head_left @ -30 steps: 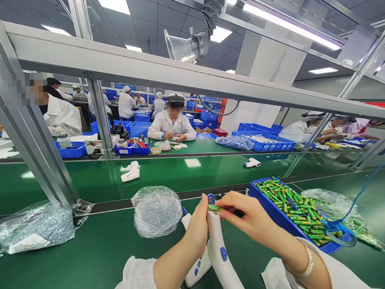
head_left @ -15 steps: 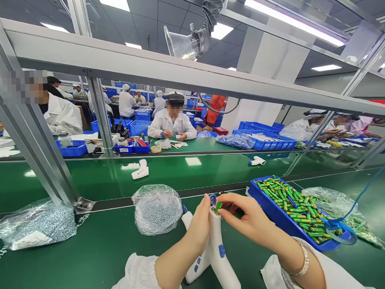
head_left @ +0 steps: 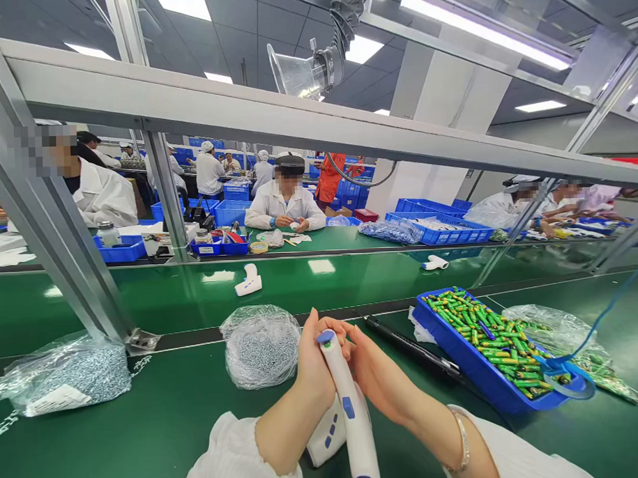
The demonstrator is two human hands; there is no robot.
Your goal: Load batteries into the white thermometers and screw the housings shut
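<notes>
Upright and slightly tilted, a white gun-shaped thermometer [head_left: 351, 433] with a blue button has its battery end at the top. A blue cap [head_left: 326, 336] sits over that end, with a little green battery showing at its edge. My left hand [head_left: 316, 368] is closed around the thermometer's upper part from the left. My right hand [head_left: 379, 376] curls in from the right, its fingers partly hidden behind the upper end. A second white thermometer [head_left: 326, 437] with blue buttons lies beneath on the bench, partly covered by my left hand.
A blue bin [head_left: 491, 383] of green batteries stands at right, beside a black electric screwdriver [head_left: 414, 347]. Bags of small metal screws [head_left: 263, 349] lie at left. On the green conveyor [head_left: 158, 293] are more thermometers [head_left: 248, 281]. A co-worker [head_left: 285, 198] sits opposite; a metal frame [head_left: 89, 240] rises at left.
The green battery my right fingers held is now in the thermometer's end, and the blue cap has swung over it. My right hand has moved down and closer. Conveyor thermometers shifted right.
</notes>
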